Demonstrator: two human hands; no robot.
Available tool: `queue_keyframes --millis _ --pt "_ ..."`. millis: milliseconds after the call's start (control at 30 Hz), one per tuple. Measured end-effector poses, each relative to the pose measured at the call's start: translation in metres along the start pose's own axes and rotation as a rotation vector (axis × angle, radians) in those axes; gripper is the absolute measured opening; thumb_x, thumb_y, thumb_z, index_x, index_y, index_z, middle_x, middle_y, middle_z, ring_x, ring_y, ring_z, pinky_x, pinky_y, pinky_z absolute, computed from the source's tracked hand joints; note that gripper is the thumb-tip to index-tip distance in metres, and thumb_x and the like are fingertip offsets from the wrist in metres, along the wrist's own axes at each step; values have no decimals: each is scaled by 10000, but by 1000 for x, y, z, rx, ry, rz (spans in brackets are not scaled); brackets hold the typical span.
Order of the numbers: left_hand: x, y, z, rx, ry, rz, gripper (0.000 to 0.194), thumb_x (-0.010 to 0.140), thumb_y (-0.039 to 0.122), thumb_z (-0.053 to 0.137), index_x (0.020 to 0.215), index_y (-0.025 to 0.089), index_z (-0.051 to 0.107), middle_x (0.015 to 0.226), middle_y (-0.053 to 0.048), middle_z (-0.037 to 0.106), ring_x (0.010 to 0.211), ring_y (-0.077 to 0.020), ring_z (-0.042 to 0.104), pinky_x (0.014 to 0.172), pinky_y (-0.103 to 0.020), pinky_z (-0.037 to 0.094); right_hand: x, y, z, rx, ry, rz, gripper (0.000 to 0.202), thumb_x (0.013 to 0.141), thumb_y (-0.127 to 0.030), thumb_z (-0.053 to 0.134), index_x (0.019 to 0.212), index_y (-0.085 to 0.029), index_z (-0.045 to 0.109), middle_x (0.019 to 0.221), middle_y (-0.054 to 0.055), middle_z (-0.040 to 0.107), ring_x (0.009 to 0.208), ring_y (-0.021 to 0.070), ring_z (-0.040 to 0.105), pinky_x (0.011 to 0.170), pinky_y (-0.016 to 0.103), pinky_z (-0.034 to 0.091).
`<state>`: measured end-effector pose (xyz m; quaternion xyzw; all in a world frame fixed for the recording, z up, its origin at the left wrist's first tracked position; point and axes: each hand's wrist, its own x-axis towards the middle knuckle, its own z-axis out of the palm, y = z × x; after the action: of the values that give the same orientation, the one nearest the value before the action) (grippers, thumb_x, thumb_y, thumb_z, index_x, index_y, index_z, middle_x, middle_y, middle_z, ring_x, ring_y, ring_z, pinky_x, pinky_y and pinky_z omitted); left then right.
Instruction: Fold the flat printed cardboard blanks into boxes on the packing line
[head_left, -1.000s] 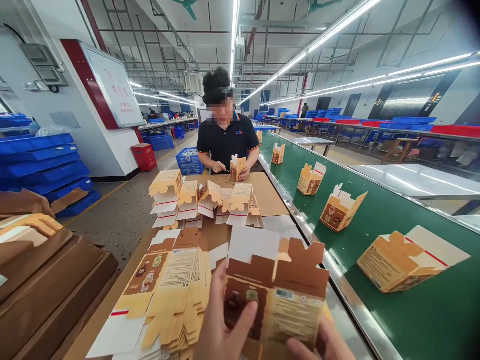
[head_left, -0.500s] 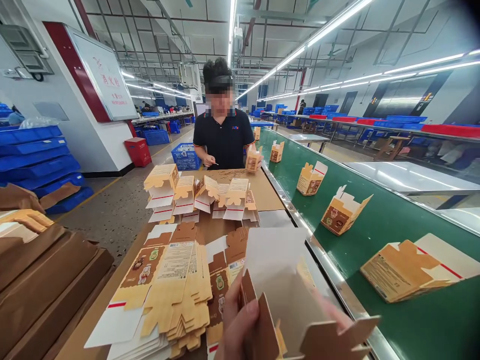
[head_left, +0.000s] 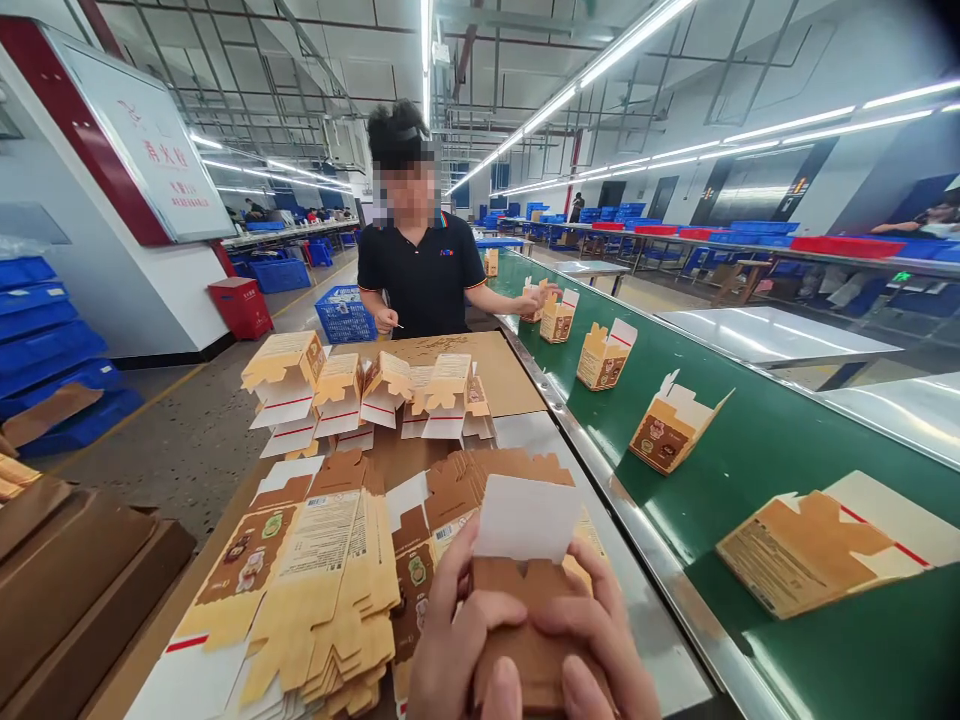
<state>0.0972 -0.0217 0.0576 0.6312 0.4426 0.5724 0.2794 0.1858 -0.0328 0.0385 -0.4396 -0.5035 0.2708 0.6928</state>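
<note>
Left hand [head_left: 457, 640] and right hand [head_left: 600, 640] pressed around a brown carton [head_left: 525, 600], white flap up. Beside: flat carton stack [head_left: 315, 580]; folded cartons riding green conveyor [head_left: 750, 440].

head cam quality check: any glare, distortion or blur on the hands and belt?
Head view: wide-angle bending at the edges; ceiling strip lights blown out, glare streaks on the steel rail beside the green conveyor belt; left hand and right hand sharp on the brown cardboard carton, cropped at the bottom edge.
</note>
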Motion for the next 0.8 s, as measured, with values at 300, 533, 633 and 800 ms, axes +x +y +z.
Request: queue_keyframes --millis 300,533,633,800 --pt "14 -6 -16 -194 -405 -242 763 666 632 697 1331 319 490 1401 -116 517 1250 -361 531 1028 -478 428 30 1 -26 109 136 263 327 869 -590 533 914 -313 700 1356 47 496 1218 309 525 924 414 468" --pt "146 -20 -54 -39 -128 -357 758 766 557 662 1400 248 385 1313 -102 623 1117 -273 639 842 -361 568 26 25 -31 24 16 343 356 927 -505 449 1174 -283 577 1295 96 586 1171 266 584 933 407 507" --pt "231 -49 -58 76 -95 -258 459 901 399 560 1316 213 497 1302 -93 619 1133 -238 619 965 -433 498 13 42 -23 -157 -144 326 280 912 -392 481 1151 -291 585 1254 69 616 1178 245 587 954 376 501" --pt "288 -102 -46 377 64 -263 436 879 338 614 1282 191 532 1405 -111 496 1268 -301 486 1038 -575 389 9 51 0 -489 -345 175 364 783 -279 634 1146 -256 649 1286 112 623 1225 334 557 1044 493 430"
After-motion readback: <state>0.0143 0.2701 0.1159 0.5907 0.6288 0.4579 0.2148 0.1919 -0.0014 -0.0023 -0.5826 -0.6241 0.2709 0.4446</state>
